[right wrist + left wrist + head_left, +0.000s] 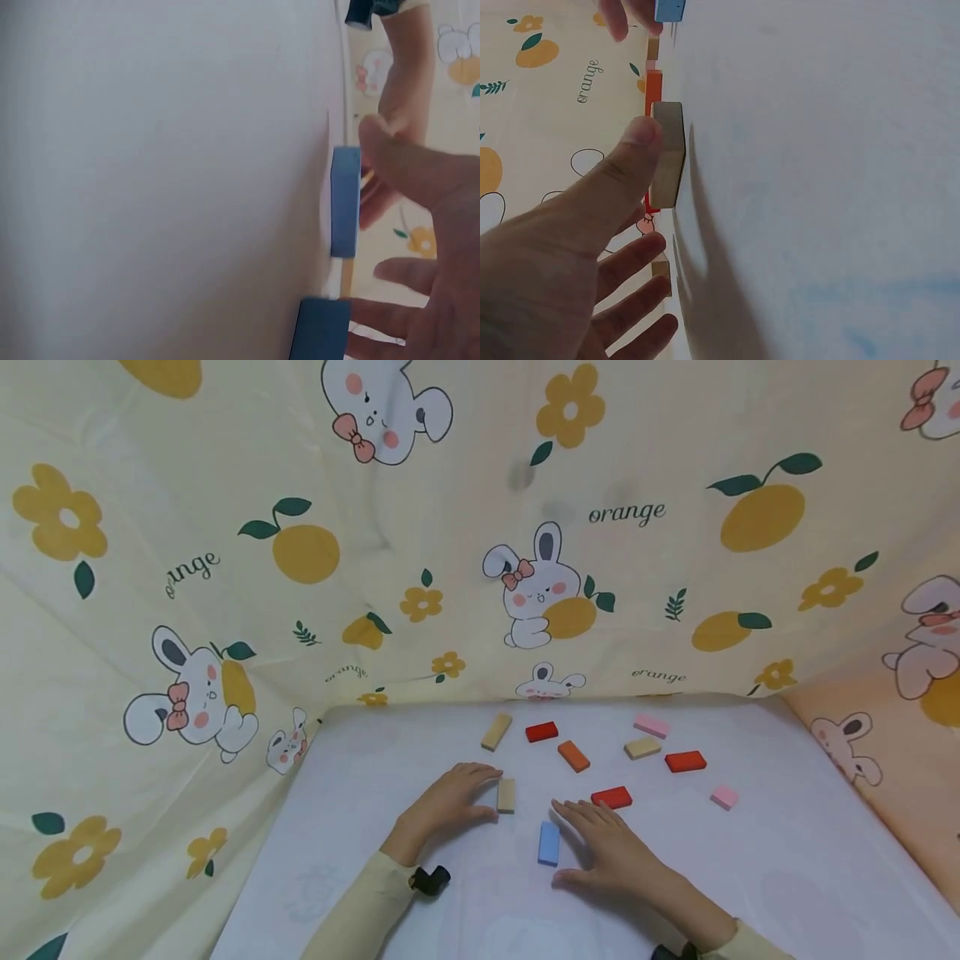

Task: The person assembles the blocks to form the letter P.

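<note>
Left hand [450,797]: fingers loose and parted, thumb apart from them, not clenched. A tan, wooden-looking rectangular block [506,796] lay flat on the white tabletop [360,893] just off the thumb and index tips, long side running away from the person. Thumb tip overlapped the block in the left wrist view; could not tell whether it touched.

Right hand [615,852]: released, fingers spread, thumb held wide of them. A blue rectangular block [549,843] lay at the opening between thumb and index finger, nearer the person than the tan one and to its right. A red rectangular block [611,797] sat just beyond the right fingertips; contact unclear. A darker blue block [321,330], cut off by the lower edge of the right wrist view, showed near the fingers.

Farther back, scattered: a second tan block [497,732], an orange block [573,757], a pink block [651,727]. Behind the tabletop hung a cream cloth [450,527] printed with rabbits and oranges. Pale yellow sleeve [363,906] on the left arm.
</note>
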